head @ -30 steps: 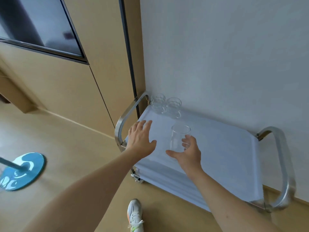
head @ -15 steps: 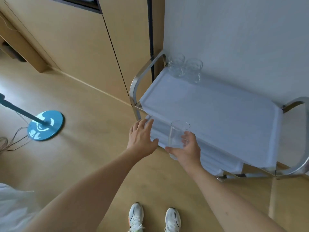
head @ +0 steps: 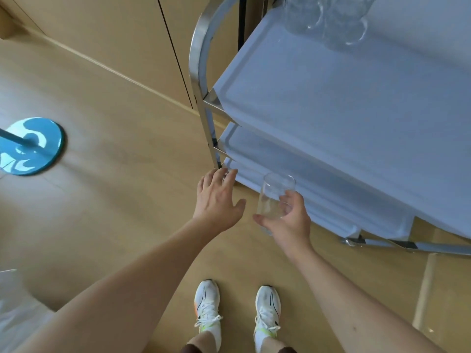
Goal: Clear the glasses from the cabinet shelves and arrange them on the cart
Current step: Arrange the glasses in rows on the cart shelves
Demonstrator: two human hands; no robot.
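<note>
My right hand (head: 289,221) grips a clear tall glass (head: 272,197), held upright in front of the lower shelves of the cart (head: 331,103). My left hand (head: 218,200) is open with fingers spread, close to the cart's lowest shelf corner and steel leg (head: 204,103), holding nothing. Two clear glasses (head: 323,16) stand together at the far left corner of the white top shelf. The cart has white tray shelves and a curved steel handle.
Beige cabinet doors (head: 132,34) rise behind the cart on the left. A blue round stand base (head: 30,146) with a pole sits on the wooden floor at left. My white shoes (head: 237,309) are below the hands.
The view has tilted down and closer to the cart. My right hand has lowered the glass from the top shelf level to the lower shelves; my left hand dropped alongside it.
</note>
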